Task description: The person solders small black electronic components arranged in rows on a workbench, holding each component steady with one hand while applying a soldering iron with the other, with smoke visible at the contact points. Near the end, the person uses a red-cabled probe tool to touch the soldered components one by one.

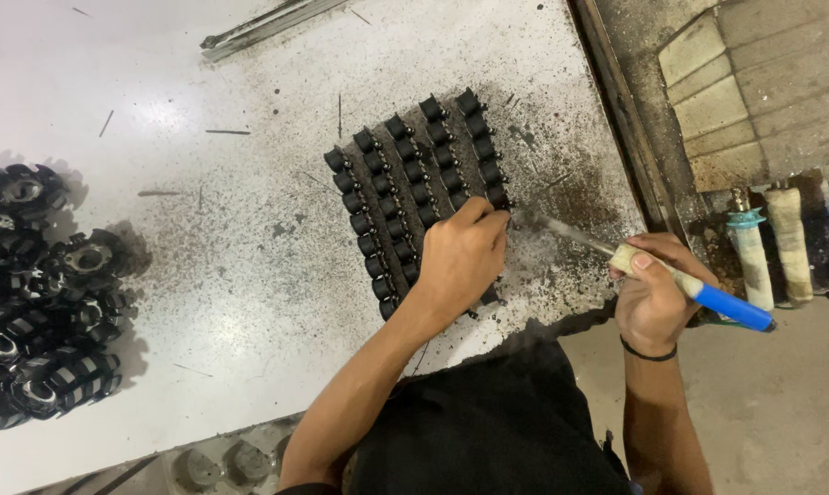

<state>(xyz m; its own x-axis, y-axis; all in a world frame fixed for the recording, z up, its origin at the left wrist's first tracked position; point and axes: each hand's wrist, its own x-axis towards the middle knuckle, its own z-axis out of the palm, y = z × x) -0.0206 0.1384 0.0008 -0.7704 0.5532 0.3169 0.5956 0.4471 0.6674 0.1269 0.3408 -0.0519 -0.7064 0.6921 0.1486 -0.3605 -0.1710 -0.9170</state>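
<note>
Block of small black parts (414, 188): five slanted rows laid side by side on the table (249, 229), just right of centre and running from about 1 o'clock down to 7 o'clock, each row a string of like pieces set end to end. The rows look evenly lined up and complete as far as they show; which pieces have been worked with the tool cannot be told from this view, so progress is judged as somewhere mid-batch, with the tool tip at the block's lower right end. Left hand (460, 261): palm down on the near end of the block at its 5 o'clock corner, fingers curled over the last pieces of the right-hand rows, pressing rather than lifting. Right hand (653, 293): closed in a fist round a tool with a pale grip and blue handle (699, 291), well clear of the block at its 4 o'clock side; the thin metal shaft (566, 231) points toward 10 o'clock and ends just beside the left fingertips. Dark grit lies on the table around the block. Pile of larger black toothed rings (38, 302): at 9 o'clock, well apart. Metal bar (268, 23): at 12 o'clock. Further handled tools (781, 243): upright at 3 o'clock, off the table.
</note>
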